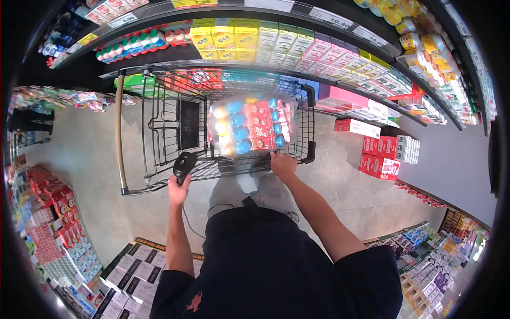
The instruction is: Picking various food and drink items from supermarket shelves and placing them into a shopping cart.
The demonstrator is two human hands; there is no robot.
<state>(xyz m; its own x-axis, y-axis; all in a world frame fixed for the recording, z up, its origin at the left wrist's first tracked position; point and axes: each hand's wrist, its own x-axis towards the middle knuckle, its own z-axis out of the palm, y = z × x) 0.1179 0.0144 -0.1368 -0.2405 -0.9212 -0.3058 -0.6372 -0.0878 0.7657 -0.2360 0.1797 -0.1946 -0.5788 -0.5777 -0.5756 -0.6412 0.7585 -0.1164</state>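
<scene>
My left hand (179,190) grips a black handheld barcode scanner (185,163) by its lower end, near the left part of the shopping cart. A thin cable hangs down beside my left forearm. Closed around the near top rim of the wire shopping cart (308,137) is my right hand (283,164), close to a bagged load. This clear plastic bag (255,124) contains several bottles with blue caps and red-labelled packs, plus some yellow items. It sits in the cart's basket. The wooden-looking cart handle (119,131) runs along the left end.
Ahead stand shelves (358,34) with yellow cartons (223,36), pink cartons (320,52) and bottled drinks. Red boxes (378,151) are stacked on the right. Stacked cartons (137,271) lie behind me at left; another person's dark-clothed legs (32,119) show at far left.
</scene>
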